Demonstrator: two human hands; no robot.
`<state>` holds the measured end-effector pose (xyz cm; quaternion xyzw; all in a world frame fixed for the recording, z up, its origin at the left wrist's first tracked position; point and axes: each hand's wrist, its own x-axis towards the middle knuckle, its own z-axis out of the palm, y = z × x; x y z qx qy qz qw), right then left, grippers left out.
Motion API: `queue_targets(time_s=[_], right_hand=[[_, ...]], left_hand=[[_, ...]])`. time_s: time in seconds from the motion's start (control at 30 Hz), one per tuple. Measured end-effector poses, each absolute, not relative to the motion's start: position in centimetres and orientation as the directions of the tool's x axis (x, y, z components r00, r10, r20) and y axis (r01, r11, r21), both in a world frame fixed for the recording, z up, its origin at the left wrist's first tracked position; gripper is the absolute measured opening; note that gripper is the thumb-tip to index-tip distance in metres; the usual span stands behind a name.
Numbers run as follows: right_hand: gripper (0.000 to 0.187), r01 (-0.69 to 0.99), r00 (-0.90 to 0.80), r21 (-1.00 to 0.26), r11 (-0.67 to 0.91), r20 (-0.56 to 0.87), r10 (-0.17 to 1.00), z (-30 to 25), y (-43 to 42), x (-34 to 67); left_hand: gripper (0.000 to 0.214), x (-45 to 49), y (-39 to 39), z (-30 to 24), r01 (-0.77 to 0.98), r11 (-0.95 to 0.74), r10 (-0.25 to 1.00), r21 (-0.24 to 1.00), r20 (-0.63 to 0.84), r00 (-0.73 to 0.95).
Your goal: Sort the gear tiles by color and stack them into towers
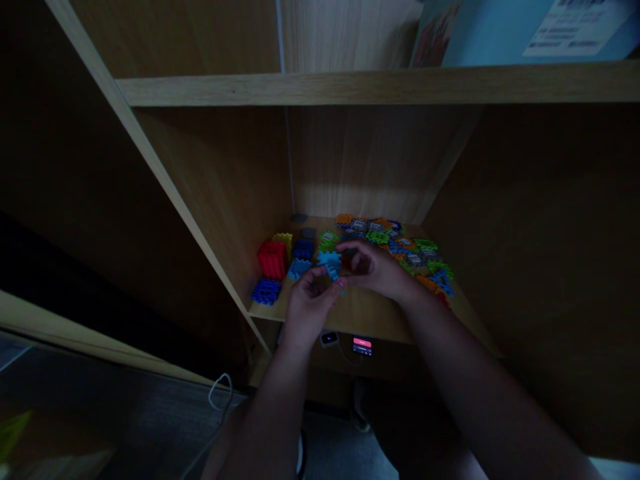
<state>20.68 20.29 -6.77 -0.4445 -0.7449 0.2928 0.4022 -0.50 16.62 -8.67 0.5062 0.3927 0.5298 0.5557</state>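
Note:
Above the shelf my left hand [313, 297] pinches light blue interlocking plastic tiles [330, 258] with toothed edges, partly joined at an angle. On their other side my right hand [373, 269] curls its fingers and thumb around the edge of the same pieces. Its fingertips partly hide where it grips. Just left of the hands lie another light blue tile [299, 269] and a dark blue stack [303, 249]. A green tile [328, 240] lies behind them.
Red tiles [273, 260] form a block at the left, by yellow [283, 241] and blue tiles [267, 291]. A mixed pile [395, 241] spreads right. Below are a phone [362, 345] and small device [329, 339]. An upper shelf [350, 88] bears a light blue box [480, 40].

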Motion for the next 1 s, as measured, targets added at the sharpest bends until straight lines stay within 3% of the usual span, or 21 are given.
queue_targets(time_s=[0.17, 0.57, 0.83, 1.0], right_hand=[[0.051, 0.499, -0.293, -0.675, 0.543, 0.458, 0.839, -6.1, 19.9, 19.7], [0.051, 0.501, -0.292, -0.737, 0.452, 0.348, 0.891, -6.8, 20.2, 20.2], [0.048, 0.520, -0.328, -0.682, 0.514, 0.396, 0.858, -6.6, 20.1, 20.3], [0.047, 0.553, -0.250, -0.684, 0.475, 0.407, 0.879, -7.1, 20.5, 20.7]], left_hand=[[0.061, -0.3, 16.5, -8.5, -0.193, -0.061, 0.990, 0.979, 0.084, 0.114], [0.064, -0.6, 16.6, -8.8, -0.222, -0.016, 0.988, 0.975, 0.049, 0.148], [0.061, -0.7, 16.8, -9.0, -0.207, -0.003, 0.986, 0.978, 0.037, 0.160], [0.056, -0.7, 16.7, -8.9, -0.173, -0.025, 0.981, 0.985, 0.058, 0.187]])
